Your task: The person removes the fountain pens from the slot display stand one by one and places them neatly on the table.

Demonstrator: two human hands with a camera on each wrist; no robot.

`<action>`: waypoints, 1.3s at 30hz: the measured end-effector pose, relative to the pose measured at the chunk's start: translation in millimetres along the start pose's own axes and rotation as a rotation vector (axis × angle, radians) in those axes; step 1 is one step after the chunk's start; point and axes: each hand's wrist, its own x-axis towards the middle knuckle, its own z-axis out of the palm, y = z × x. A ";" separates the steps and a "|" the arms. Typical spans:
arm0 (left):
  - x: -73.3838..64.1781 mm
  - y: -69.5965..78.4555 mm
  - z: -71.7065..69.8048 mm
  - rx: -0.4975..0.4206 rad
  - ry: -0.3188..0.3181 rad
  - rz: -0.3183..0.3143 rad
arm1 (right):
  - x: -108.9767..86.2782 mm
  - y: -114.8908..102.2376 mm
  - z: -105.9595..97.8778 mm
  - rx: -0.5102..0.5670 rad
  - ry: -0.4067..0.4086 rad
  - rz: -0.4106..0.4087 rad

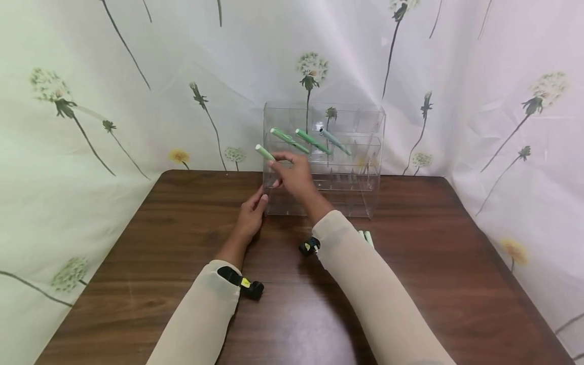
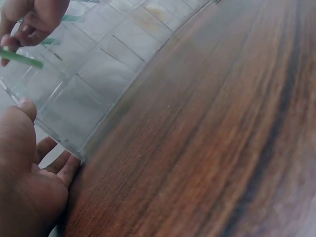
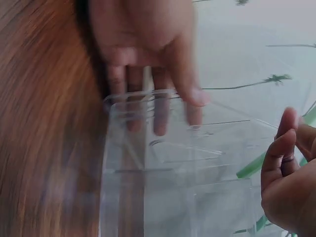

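Observation:
A clear acrylic pen stand (image 1: 375, 175) with stepped tiers rises at the back of the table. My left hand (image 1: 250, 217) holds its lower left side, with the thumb (image 2: 28, 108) in front and the fingers (image 2: 69, 168) round the edge. At the left of the stand my right hand (image 1: 295, 175) pinches a light green pen (image 1: 263, 150), tilted with its pale end up and to the left. Above that hand, a light green pen with a clip (image 1: 289, 140), a darker green pen (image 1: 313, 141) and a grey-green pen (image 1: 335, 141) lean in an upper tier.
Pale green pens (image 1: 367, 237) lie on the brown wooden table (image 1: 420, 284), partly hidden by my right sleeve. Behind the stand hangs a white curtain (image 1: 255, 61) printed with dandelions. Both wrists wear black cameras (image 1: 252, 290).

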 end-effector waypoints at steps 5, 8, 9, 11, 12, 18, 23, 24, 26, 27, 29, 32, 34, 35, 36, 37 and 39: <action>-2.8 -3.2 -3.8 0.008 0.004 -0.021 | -3.9 -9.5 -7.8 0.060 -0.022 0.006; -3.5 -3.1 -4.0 0.007 -0.004 -0.023 | -5.8 -15.1 -13.9 0.089 -0.017 0.010; -3.2 -2.5 -3.8 0.003 -0.004 -0.019 | -6.2 -17.0 -15.6 0.095 -0.014 0.014; -2.4 -1.6 -3.6 -0.004 0.000 -0.009 | -6.4 -19.2 -18.2 0.093 -0.015 0.009; -2.0 -1.3 -3.6 -0.005 0.002 -0.008 | -6.7 -19.8 -19.0 0.089 -0.017 0.008; -3.9 -0.3 -3.9 -0.001 0.009 -0.003 | -10.6 -18.2 -21.4 0.092 -0.047 0.019; -1.1 -2.1 -4.6 0.011 -0.003 -0.016 | -17.1 -22.7 -24.7 0.118 -0.108 0.017; 0.1 -2.4 -4.7 0.010 -0.002 -0.014 | -18.1 -24.5 -25.6 0.109 -0.120 0.011; 2.1 -1.9 -5.3 0.002 0.003 -0.007 | -19.7 -27.9 -27.5 0.083 -0.142 -0.003; 2.8 -1.3 -5.6 -0.004 0.005 -0.001 | -20.7 -29.7 -28.7 0.066 -0.155 -0.011; 3.4 -0.3 -5.9 -0.003 0.006 -0.001 | -23.3 -32.3 -31.8 0.035 -0.181 -0.021; 2.1 1.0 -5.4 0.013 -0.001 -0.003 | -28.6 -33.4 -38.2 0.005 -0.222 -0.016; 1.3 0.1 -4.6 0.027 -0.001 -0.007 | -33.3 -32.8 -43.0 -0.009 -0.252 -0.016; 0.9 -0.4 -4.1 0.034 -0.001 -0.007 | -35.7 -32.3 -45.4 -0.014 -0.267 -0.021; 0.4 -0.8 -3.7 0.028 -0.001 -0.007 | -38.2 -31.7 -47.6 -0.012 -0.283 -0.028; 0.3 -1.6 -3.4 0.026 -0.001 -0.007 | -40.8 -31.2 -49.7 -0.012 -0.299 -0.037; 0.1 -2.2 -2.9 0.023 -0.004 -0.011 | -46.1 -30.3 -53.8 -0.023 -0.332 -0.062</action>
